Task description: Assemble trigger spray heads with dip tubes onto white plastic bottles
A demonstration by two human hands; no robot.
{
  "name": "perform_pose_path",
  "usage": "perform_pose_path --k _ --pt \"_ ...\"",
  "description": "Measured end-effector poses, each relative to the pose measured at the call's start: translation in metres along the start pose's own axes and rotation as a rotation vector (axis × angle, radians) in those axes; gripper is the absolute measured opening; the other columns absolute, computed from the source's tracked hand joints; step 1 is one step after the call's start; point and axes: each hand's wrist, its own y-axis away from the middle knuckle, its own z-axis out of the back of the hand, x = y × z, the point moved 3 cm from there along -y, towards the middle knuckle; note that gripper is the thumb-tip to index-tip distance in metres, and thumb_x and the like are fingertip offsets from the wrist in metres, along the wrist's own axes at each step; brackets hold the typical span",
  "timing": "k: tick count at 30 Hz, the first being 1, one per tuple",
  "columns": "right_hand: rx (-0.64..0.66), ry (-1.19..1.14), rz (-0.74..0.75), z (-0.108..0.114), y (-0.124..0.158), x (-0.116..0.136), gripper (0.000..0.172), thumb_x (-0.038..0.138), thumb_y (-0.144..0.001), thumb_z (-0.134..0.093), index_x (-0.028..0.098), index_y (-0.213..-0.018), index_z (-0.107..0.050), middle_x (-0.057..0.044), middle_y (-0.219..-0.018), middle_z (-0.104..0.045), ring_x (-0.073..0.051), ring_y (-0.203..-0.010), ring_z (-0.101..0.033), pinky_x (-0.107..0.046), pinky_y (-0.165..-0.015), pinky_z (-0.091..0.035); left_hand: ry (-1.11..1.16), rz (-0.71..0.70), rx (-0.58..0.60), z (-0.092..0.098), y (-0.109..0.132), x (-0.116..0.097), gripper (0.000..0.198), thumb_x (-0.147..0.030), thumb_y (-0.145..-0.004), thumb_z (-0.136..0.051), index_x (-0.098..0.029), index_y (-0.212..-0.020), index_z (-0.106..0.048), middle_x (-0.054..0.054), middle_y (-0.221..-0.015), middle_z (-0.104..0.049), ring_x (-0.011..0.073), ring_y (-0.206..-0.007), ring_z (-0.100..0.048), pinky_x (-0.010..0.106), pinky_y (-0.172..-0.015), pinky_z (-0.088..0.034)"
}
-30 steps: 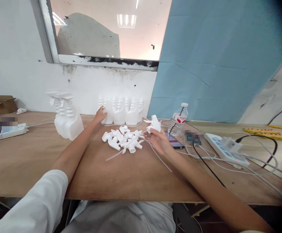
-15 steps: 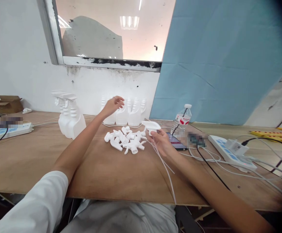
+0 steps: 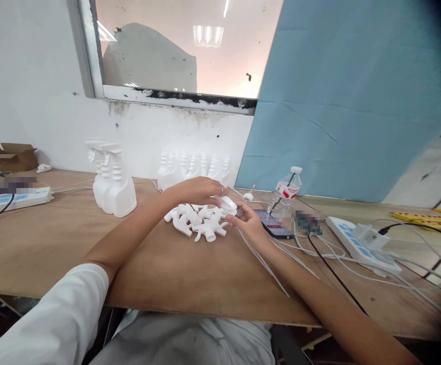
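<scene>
Both my hands meet over the pile at the table's middle. My left hand (image 3: pixel 204 189) curls its fingers over a white spray trigger head (image 3: pixel 228 205). The fingers of my right hand (image 3: pixel 249 221) close on the right side of the same piece, thumb toward me. Just behind my right fingers a small white cap-like part with a thin stem (image 3: pixel 248 197) shows; whether it joins the trigger head I cannot tell. Below my hands lie several loose white trigger heads (image 3: pixel 201 223). Thin white tubes (image 3: pixel 260 258) run beneath my right forearm.
White bottles with trigger heads (image 3: pixel 114 190) stand at left. More white bottles (image 3: pixel 167 175) line the wall behind my left hand. Right of my hands are a phone (image 3: pixel 271 223), a water bottle (image 3: pixel 287 190), cables and a power strip (image 3: pixel 361 243). An open carton (image 3: pixel 9 157) sits far left.
My left hand has come down from near the rear bottles to the trigger head in my right hand. The trigger head has turned and shifted slightly left and down.
</scene>
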Motion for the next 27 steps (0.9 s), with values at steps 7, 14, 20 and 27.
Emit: perform_pose_path --k 7,14,20,27 --pt "0.109 0.171 0.003 -0.001 0.001 0.001 0.034 0.051 -0.079 -0.065 0.018 -0.072 -0.063 0.001 -0.052 -0.059 -0.013 -0.048 -0.050 -0.027 -0.050 -0.040 -0.062 0.122 0.020 0.002 0.004 0.007 0.027 -0.034 -0.089 -0.054 -0.021 -0.111 -0.062 0.007 -0.102 -0.068 0.0211 -0.087 -0.062 0.028 -0.071 -0.039" --pt "0.141 0.218 0.006 -0.007 0.006 0.001 0.035 0.054 -0.078 -0.064 0.019 -0.079 -0.066 0.000 -0.064 -0.060 -0.013 -0.053 -0.047 -0.026 -0.051 -0.037 -0.076 0.109 0.137 -0.008 0.001 -0.008 0.041 -0.041 -0.089 -0.053 -0.023 -0.125 -0.051 0.007 -0.091 -0.068 0.0210 -0.074 -0.061 0.027 -0.062 -0.034" --pt "0.042 0.464 0.166 -0.003 0.009 0.008 0.033 0.048 -0.084 -0.059 0.019 -0.068 -0.059 0.003 -0.057 -0.048 -0.013 -0.054 -0.040 -0.026 -0.054 -0.029 0.009 0.060 0.115 -0.005 0.000 -0.016 0.038 -0.048 -0.090 -0.048 -0.021 -0.116 -0.051 0.005 -0.079 -0.063 0.0201 -0.066 -0.058 0.027 -0.057 -0.033" --pt "0.038 0.673 0.244 -0.003 0.015 0.009 0.038 0.046 -0.090 -0.048 0.017 -0.071 -0.064 0.002 -0.055 -0.048 -0.012 -0.051 -0.039 -0.025 -0.051 -0.026 0.057 0.037 0.117 -0.004 0.000 -0.017 0.040 -0.052 -0.090 -0.048 -0.020 -0.114 -0.053 0.004 -0.073 -0.060 0.0183 -0.060 -0.054 0.027 -0.054 -0.031"
